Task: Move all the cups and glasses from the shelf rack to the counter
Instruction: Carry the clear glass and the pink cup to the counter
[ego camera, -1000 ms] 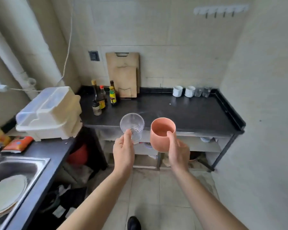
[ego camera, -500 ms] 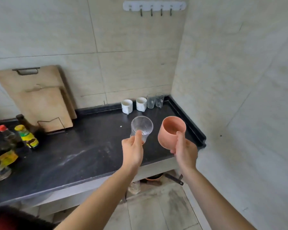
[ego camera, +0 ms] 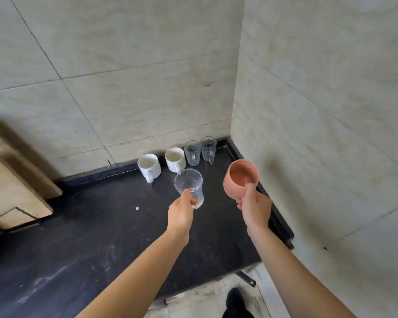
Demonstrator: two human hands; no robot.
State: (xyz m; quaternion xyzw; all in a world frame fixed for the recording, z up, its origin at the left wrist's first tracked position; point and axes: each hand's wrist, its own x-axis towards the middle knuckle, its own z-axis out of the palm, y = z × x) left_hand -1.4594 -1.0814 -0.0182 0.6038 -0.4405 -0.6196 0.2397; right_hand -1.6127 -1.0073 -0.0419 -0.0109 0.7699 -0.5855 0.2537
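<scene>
Change: the person has stepped in close; both hands now hang over the dark surface [ego camera: 101, 237], near the back corner.
Left hand [ego camera: 180, 214]: fingers wrapped around a clear glass [ego camera: 189, 188], low over the surface; contact unclear.
Right hand [ego camera: 255, 208]: fingers gripping a pink cup [ego camera: 240, 181], tilted, held higher.
Already placed: two white mugs [ego camera: 148, 167] and two glasses [ego camera: 192, 152] by the wall.
Meaning: set-down looks imminent.
Hidden: the shelf rack is out of view; a wooden board [ego camera: 14, 191] at left is blurred.

The wooden cutting board [ego camera: 14, 191] at the left is blurred and cut off by the frame edge. A dark shoe [ego camera: 236, 302] is cropped at the bottom edge. The left hand's [ego camera: 180, 212] fingers are partly hidden behind the clear glass [ego camera: 189, 187]. Whether that glass touches the black counter [ego camera: 90, 237] cannot be told.
</scene>
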